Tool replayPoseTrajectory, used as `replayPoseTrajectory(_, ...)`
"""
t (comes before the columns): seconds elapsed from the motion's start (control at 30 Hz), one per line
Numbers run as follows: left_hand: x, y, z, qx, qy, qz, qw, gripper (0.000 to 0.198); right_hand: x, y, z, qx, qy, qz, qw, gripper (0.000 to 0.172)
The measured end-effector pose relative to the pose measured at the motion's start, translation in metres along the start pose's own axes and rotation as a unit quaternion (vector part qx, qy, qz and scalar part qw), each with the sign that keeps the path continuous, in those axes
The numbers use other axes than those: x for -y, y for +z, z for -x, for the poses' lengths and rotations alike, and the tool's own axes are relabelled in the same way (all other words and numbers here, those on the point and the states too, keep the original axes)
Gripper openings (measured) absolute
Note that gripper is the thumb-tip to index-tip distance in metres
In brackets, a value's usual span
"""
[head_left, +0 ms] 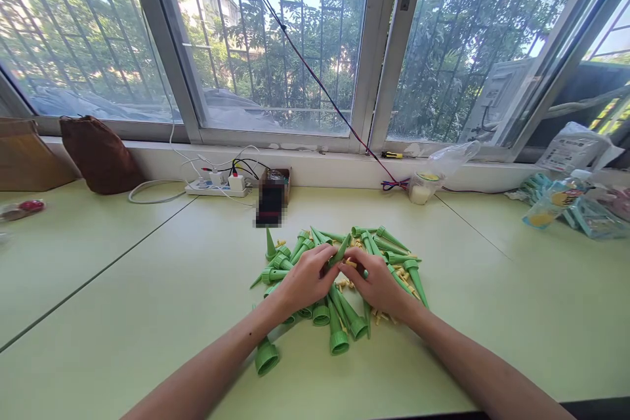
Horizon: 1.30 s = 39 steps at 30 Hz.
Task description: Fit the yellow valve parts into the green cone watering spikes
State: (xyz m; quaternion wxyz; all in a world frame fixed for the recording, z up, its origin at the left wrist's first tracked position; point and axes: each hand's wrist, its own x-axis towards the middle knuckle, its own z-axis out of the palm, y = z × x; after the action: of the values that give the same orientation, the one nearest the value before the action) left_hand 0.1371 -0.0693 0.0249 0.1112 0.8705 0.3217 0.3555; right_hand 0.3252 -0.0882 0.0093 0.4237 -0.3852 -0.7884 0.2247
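My left hand point(308, 277) is closed around a green plastic cone spike point(343, 247), its pointed tip slanting up to the right. Close against it, my right hand point(378, 283) pinches a small yellow plastic piece point(350, 263) at the spike's side. The fingers partly hide where the two parts meet. Around and under both hands lies a loose pile of similar green spikes point(339, 342) with wide ribbed collars, pointing in many directions. Small yellow pieces point(381, 316) are scattered among them. One spike point(270, 246) stands upright at the pile's back left.
Behind the pile are a power strip point(216, 189) with cables and a small box point(281, 178) with a blurred dark object before it. A plastic cup point(422, 189) stands farther right. A bottle point(556, 200) lies among bagged items. A brown bag point(101, 156) leans by the window.
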Motion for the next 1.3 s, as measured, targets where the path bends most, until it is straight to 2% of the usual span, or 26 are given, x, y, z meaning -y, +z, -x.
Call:
replayPoseTrajectory(0.33, -0.0001, -0.0001, -0.0018, -0.026, -0.006, 0.002, 1.0, 0.023, 0.0021, -0.004, 0.0021, 0.009, -0.007, 0.0, 1.0, 0.011)
replayPoseTrajectory(0.63, 0.0001, -0.0021, -0.0002, -0.014, 0.013, 0.012, 1.0, 0.019, -0.0002, -0.0022, 0.0022, 0.018, -0.014, -0.005, 1.0, 0.013)
replayPoseTrajectory(1.03, -0.0028, -0.0032, 0.0017, 0.003, 0.045, 0.023, 0.999, 0.01, -0.0035, -0.0006, 0.0023, 0.009, -0.016, -0.039, 0.999, 0.024)
replayPoseTrajectory(1.3, -0.0027, -0.0004, 0.0011, -0.026, 0.021, 0.019, 0.999, 0.011, 0.0036, -0.0024, -0.0001, -0.018, -0.02, -0.029, 0.999, 0.024)
